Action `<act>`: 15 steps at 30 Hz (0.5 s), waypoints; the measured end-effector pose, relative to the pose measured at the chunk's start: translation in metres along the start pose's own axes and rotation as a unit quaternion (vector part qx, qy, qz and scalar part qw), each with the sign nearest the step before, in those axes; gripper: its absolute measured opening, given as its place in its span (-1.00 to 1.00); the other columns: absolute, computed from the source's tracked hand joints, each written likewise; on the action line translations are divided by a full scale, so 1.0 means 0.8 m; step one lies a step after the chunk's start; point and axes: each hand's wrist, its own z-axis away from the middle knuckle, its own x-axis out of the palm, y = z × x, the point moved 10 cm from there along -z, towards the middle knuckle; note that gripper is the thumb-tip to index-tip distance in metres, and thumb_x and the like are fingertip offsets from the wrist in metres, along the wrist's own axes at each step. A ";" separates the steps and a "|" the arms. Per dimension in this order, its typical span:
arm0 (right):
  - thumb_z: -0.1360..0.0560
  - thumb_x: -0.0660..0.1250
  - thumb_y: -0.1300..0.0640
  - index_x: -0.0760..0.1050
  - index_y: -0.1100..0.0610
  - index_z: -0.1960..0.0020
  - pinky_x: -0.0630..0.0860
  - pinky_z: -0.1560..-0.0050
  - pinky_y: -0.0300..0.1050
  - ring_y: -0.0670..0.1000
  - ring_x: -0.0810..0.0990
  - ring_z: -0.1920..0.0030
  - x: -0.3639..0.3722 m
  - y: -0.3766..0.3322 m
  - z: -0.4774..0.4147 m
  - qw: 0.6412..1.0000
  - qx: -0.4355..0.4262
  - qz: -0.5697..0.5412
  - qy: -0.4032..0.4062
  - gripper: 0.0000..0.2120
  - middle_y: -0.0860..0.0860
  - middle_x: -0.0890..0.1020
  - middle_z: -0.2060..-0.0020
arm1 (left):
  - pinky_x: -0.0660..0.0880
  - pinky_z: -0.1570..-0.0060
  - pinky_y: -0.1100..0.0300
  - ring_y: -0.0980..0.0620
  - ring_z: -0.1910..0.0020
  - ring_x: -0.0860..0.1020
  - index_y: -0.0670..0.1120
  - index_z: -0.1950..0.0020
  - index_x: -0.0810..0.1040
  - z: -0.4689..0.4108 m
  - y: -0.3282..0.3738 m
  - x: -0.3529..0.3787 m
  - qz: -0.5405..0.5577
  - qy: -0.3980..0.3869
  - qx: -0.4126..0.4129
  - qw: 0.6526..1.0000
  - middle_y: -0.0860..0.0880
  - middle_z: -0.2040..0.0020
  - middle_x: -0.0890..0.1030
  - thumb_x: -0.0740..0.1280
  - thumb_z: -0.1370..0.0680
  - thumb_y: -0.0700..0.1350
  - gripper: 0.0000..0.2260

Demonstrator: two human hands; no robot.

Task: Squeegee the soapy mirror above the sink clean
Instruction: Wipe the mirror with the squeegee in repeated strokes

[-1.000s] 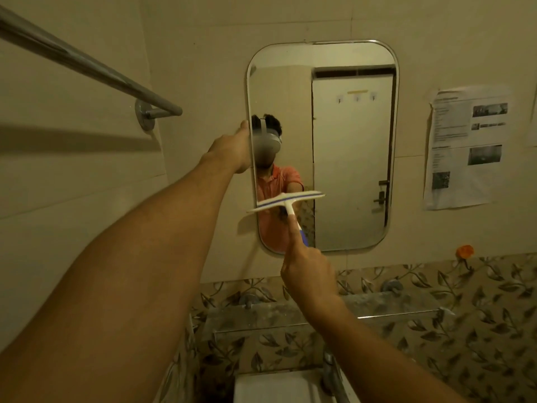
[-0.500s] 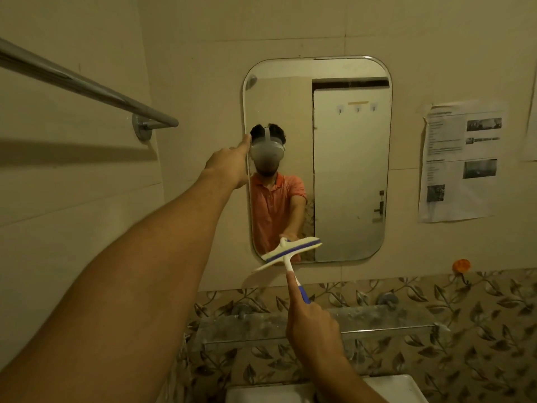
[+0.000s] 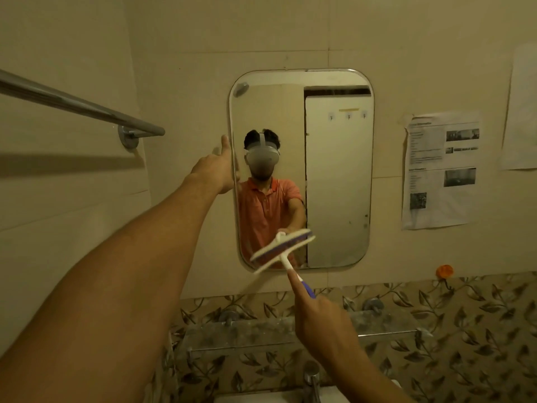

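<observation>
Fingers (image 3: 295,282) of my right hand (image 3: 322,324) curl round the squeegee (image 3: 283,250) handle, index laid along it; blade tilted at the bottom edge of the mirror (image 3: 337,170). My left hand (image 3: 213,170) seems to clasp its left rim.

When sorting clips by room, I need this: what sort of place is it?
Probably a bathroom: a wall mirror hangs above a tap, with a towel rail on the side wall.
</observation>
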 end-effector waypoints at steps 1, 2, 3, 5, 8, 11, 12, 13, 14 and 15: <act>-0.73 0.08 0.03 -0.46 -0.19 -0.56 0.64 0.18 -0.15 -0.04 0.55 0.30 -0.016 -0.010 -0.006 1.000 -0.015 -0.005 0.027 -0.27 -0.03 0.51 0.23 | 0.49 -0.20 -0.12 -0.28 -0.29 0.48 0.02 -0.62 -0.35 -0.002 -0.003 0.000 0.001 -0.006 -0.005 1.000 -0.29 -0.48 0.34 0.28 -0.63 -0.19 -0.14; -0.73 0.07 0.02 -0.49 -0.21 -0.53 0.62 0.22 -0.16 -0.06 0.54 0.33 -0.031 -0.021 -0.013 0.998 -0.028 -0.011 0.050 -0.26 -0.03 0.48 0.26 | 0.48 -0.26 -0.15 -0.29 -0.34 0.46 0.04 -0.61 -0.37 -0.004 -0.007 0.000 0.001 -0.013 -0.012 1.000 -0.28 -0.54 0.27 0.29 -0.63 -0.21 -0.12; -0.73 0.08 0.02 -0.50 -0.22 -0.53 0.58 0.26 -0.17 -0.08 0.49 0.36 -0.045 -0.032 -0.021 0.997 -0.039 -0.018 0.069 -0.25 -0.03 0.46 0.26 | 0.47 -0.28 -0.17 -0.29 -0.35 0.45 0.06 -0.61 -0.39 -0.005 -0.011 0.000 0.000 -0.019 -0.020 1.000 -0.26 -0.57 0.23 0.29 -0.62 -0.25 -0.10; -0.72 0.12 0.04 -0.45 -0.22 -0.56 0.50 0.32 -0.17 -0.10 0.44 0.37 -0.065 -0.057 -0.039 0.994 -0.060 -0.019 0.091 -0.23 0.00 0.46 0.21 | 0.46 -0.27 -0.15 -0.28 -0.37 0.44 0.07 -0.60 -0.40 -0.005 -0.017 -0.001 -0.003 -0.021 -0.031 0.999 -0.23 -0.59 0.19 0.29 -0.60 -0.31 -0.07; -0.69 0.19 0.07 -0.33 -0.16 -0.61 0.50 0.31 -0.14 -0.06 0.46 0.33 -0.072 -0.087 -0.070 0.993 -0.082 0.011 0.079 -0.23 0.03 0.47 0.14 | 0.47 -0.11 -0.09 -0.25 -0.28 0.50 0.03 -0.61 -0.38 0.001 -0.017 -0.001 -0.013 -0.016 -0.029 0.999 -0.28 -0.53 0.28 0.27 -0.60 -0.34 -0.09; -0.68 0.21 0.12 -0.20 -0.10 -0.67 0.38 0.39 -0.15 -0.08 0.37 0.39 -0.059 -0.094 -0.091 0.994 -0.081 0.043 0.053 -0.25 0.06 0.45 0.12 | 0.47 0.06 -0.01 -0.18 -0.11 0.55 0.00 -0.61 -0.37 0.002 -0.015 0.002 -0.026 -0.006 -0.029 0.999 -0.31 -0.42 0.40 0.28 -0.59 -0.33 -0.10; -0.68 0.21 0.14 -0.16 -0.08 -0.67 0.37 0.39 -0.16 -0.08 0.36 0.40 -0.054 -0.093 -0.094 0.995 -0.078 0.047 0.046 -0.27 0.07 0.45 0.12 | 0.48 0.03 -0.03 -0.19 -0.15 0.55 -0.01 -0.62 -0.36 0.001 -0.013 0.002 -0.029 -0.003 -0.029 0.999 -0.31 -0.43 0.39 0.29 -0.59 -0.32 -0.10; -0.68 0.20 0.15 -0.16 -0.08 -0.66 0.37 0.38 -0.16 -0.08 0.35 0.40 -0.049 -0.090 -0.094 0.995 -0.076 0.054 0.042 -0.28 0.07 0.44 0.12 | 0.49 0.01 -0.03 -0.21 -0.20 0.54 -0.01 -0.62 -0.36 0.001 -0.011 0.002 -0.030 0.000 -0.028 0.999 -0.31 -0.44 0.38 0.29 -0.60 -0.31 -0.10; -0.69 0.18 0.16 -0.22 -0.09 -0.66 0.39 0.37 -0.15 -0.08 0.34 0.40 -0.043 -0.088 -0.093 0.994 -0.078 0.066 0.044 -0.27 0.08 0.43 0.11 | 0.50 -0.02 -0.04 -0.23 -0.22 0.53 -0.01 -0.62 -0.35 0.002 -0.008 0.001 -0.030 0.001 -0.028 0.999 -0.31 -0.43 0.37 0.30 -0.60 -0.29 -0.10; -0.69 0.16 0.17 -0.29 -0.09 -0.65 0.41 0.36 -0.13 -0.07 0.33 0.40 -0.036 -0.085 -0.090 0.992 -0.083 0.079 0.046 -0.24 0.09 0.43 0.11 | 0.50 -0.05 -0.07 -0.23 -0.23 0.53 -0.01 -0.62 -0.34 0.003 -0.005 0.001 -0.030 0.003 -0.028 0.999 -0.31 -0.42 0.39 0.30 -0.61 -0.26 -0.12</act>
